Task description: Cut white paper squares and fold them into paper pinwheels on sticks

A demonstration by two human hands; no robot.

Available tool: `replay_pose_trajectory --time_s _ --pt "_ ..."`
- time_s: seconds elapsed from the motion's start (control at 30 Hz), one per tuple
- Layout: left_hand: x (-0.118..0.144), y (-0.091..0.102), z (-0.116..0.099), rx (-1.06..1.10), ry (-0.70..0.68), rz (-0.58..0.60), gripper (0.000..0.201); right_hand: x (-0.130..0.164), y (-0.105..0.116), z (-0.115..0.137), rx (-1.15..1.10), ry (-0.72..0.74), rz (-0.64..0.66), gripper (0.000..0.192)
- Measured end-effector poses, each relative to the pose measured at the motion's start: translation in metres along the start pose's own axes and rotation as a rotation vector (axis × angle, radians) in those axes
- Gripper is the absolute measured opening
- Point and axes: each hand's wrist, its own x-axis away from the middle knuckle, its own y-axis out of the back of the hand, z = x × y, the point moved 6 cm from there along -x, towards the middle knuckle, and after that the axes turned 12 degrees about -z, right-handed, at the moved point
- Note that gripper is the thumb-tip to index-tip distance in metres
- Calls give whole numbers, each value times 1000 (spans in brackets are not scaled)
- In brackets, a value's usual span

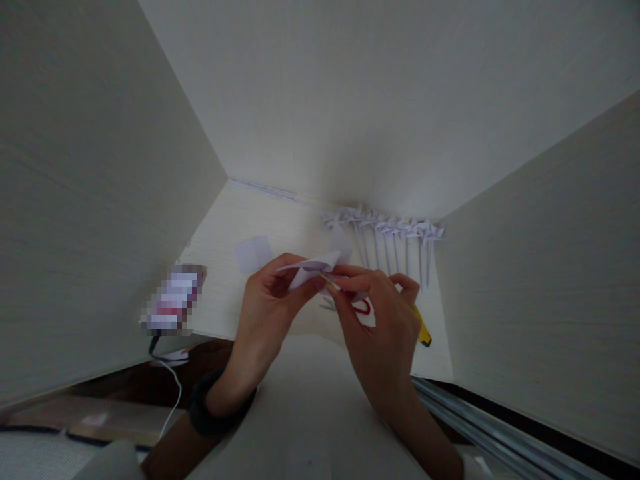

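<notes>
While both hands meet above the near edge of the desk (pixel 225 220), a folded white paper piece (pixel 313 267) lies pinched between them, its flaps bent into soft points. Left hand (pixel 267 293): fingers curled, thumb and forefinger grasping the paper's left side. Right hand (pixel 383 320): fingers closed on the paper and a thin stick (pixel 329 283). Just beyond the right hand lie a red loop (pixel 364 308) and a yellow tool (pixel 423 330). Farther back, a row of white paper pinwheels (pixel 385 230) leans against the wall.
</notes>
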Motion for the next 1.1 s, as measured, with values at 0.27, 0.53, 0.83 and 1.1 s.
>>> replay_pose_trajectory --time_s 0.27,0.53,0.83,1.1 --pt "1 0 1 2 60 -5 11 4 -1 3 69 79 -115 19" --pt "0 -1 2 59 25 30 12 8 -1 3 52 135 -162 20" --pt "0 -2 5 132 76 20 15 9 -3 0 75 204 -78 16" --pt "0 1 6 112 59 -9 19 5 -6 1 58 209 -8 21"
